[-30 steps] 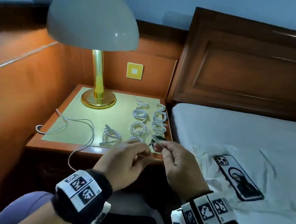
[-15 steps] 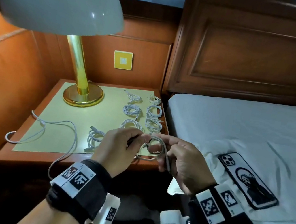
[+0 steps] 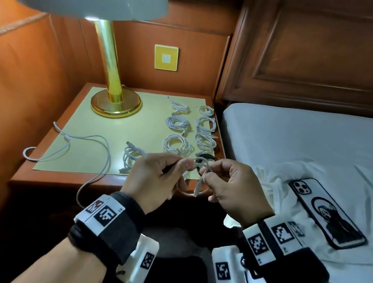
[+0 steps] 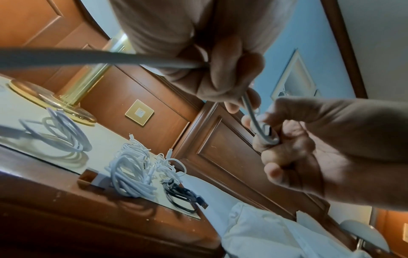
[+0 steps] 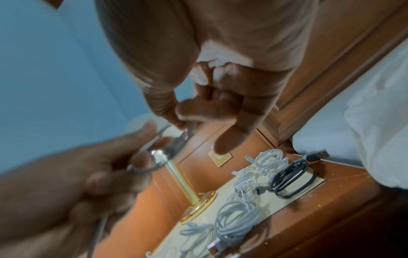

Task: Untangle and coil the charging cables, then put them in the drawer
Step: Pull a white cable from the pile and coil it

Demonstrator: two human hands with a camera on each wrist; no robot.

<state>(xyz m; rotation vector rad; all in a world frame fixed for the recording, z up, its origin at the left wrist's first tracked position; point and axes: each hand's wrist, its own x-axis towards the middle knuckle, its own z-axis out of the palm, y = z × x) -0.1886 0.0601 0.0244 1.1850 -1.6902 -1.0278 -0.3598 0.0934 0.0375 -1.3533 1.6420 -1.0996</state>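
Note:
Both hands hold one white charging cable (image 3: 201,167) just in front of the nightstand's front edge. My left hand (image 3: 182,165) pinches a small loop of it. My right hand (image 3: 212,173) grips the same loop from the other side. In the left wrist view the cable (image 4: 253,122) runs from my left hand (image 4: 229,97) into the curled fingers of my right hand (image 4: 276,139). A loose stretch of white cable (image 3: 89,137) lies on the left of the nightstand and hangs over its edge. Several coiled white cables (image 3: 176,143) and one black coil (image 5: 291,179) lie on the right.
A gold lamp (image 3: 110,76) with a wide white shade stands at the back left of the nightstand (image 3: 66,174). The bed (image 3: 301,146) adjoins on the right, with a phone (image 3: 326,212) lying on the sheet. No drawer shows in any view.
The camera has dropped closer to the nightstand. My hands have come together and drawn the white cable into a small loop held between them.

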